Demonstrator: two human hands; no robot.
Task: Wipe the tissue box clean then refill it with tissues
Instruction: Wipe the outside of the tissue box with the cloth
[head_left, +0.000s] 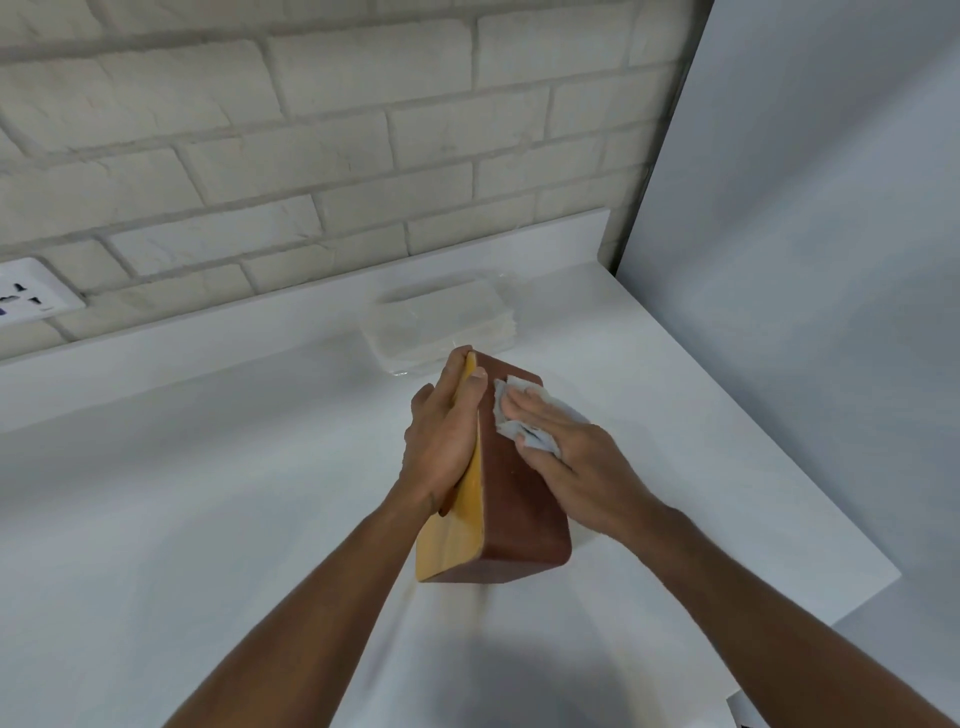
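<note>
On the white counter (208, 493) our left hand (447, 431) clasps the reddish-brown, yellow-faced wooden tissue box (519, 499), tipped on its side, steadying it so our right hand (566, 457), fingers flat, can press a crumpled white wipe (503, 397) across its side.

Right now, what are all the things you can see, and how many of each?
tissue box: one, brown with a yellow side, on the table, middle.
wipe: one, white, pressed on the box's brown face.
tissue pack: one, white in clear wrap, on the table behind the box.
table: one, white, fills the lower view.
brick wall: one, off-white, behind the table.
socket: one, white, on the wall, far left.
panel: one, pale grey, right.
left hand: one, grips the box's yellow side.
right hand: one, straight fingers press the wipe on the box.
</note>
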